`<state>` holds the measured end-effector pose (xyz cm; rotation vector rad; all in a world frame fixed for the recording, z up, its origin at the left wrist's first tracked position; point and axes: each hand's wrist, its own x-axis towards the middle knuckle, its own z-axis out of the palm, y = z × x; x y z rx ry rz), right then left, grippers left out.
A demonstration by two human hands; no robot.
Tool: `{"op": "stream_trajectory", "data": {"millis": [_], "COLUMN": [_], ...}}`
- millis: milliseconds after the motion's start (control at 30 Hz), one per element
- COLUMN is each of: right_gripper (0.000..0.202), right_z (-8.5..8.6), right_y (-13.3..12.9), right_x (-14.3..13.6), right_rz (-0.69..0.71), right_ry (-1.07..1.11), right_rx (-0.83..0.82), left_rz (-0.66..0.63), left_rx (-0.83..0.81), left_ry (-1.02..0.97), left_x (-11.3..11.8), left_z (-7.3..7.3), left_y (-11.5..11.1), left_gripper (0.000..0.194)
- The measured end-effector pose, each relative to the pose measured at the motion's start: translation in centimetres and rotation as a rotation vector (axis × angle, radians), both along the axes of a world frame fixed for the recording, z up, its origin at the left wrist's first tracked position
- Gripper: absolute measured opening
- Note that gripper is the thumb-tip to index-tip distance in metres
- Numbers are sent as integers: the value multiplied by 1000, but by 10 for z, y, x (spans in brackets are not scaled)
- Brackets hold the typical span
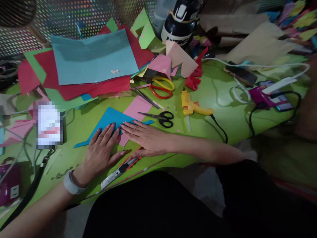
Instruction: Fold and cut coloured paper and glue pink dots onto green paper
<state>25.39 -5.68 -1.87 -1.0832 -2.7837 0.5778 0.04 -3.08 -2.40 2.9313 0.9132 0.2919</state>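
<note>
A folded sheet of blue paper (111, 116), roughly triangular with a thin point at each side, lies on the green table (158, 162). My left hand (102, 145) rests flat on its lower left part, fingers stretched out. Across its lower right edge lies my right hand (142, 137), palm down and open. Pink paper (137, 107) sits beneath the blue sheet and shows above and below it. By my right thumb is a utility knife (121, 169), partly hidden by that hand. Small black-handled scissors (163, 118) lie just beyond my right fingers.
A yellow glue gun (194, 105) with its cord is to the right. Behind are red-and-yellow-handled scissors (162, 88) and a stack of coloured paper (95, 59). A phone (49, 125) stands at left. A dark bottle (180, 23) and a purple power strip (262, 96) stand farther back.
</note>
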Motion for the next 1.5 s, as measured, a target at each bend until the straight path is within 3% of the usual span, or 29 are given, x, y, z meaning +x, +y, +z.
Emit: {"op": "stream_trajectory", "data": {"millis": [267,967,1500], "right_gripper": [91,101,101], "right_z": [3,-13,-9], "right_y": [1,-16,-15], "right_x": [2,8,7], "right_rz": [-14,18,6], "right_ry": [-39,-31,-47], "right_rx": [-2,175,156], "left_rz": [3,69,77], "left_rx": [-27,-141,-82], "left_ry": [0,63,27], "left_x": [1,5,2], "left_z": [2,9,3], "left_y": [0,-17,-17], "left_gripper": [84,86,83]}}
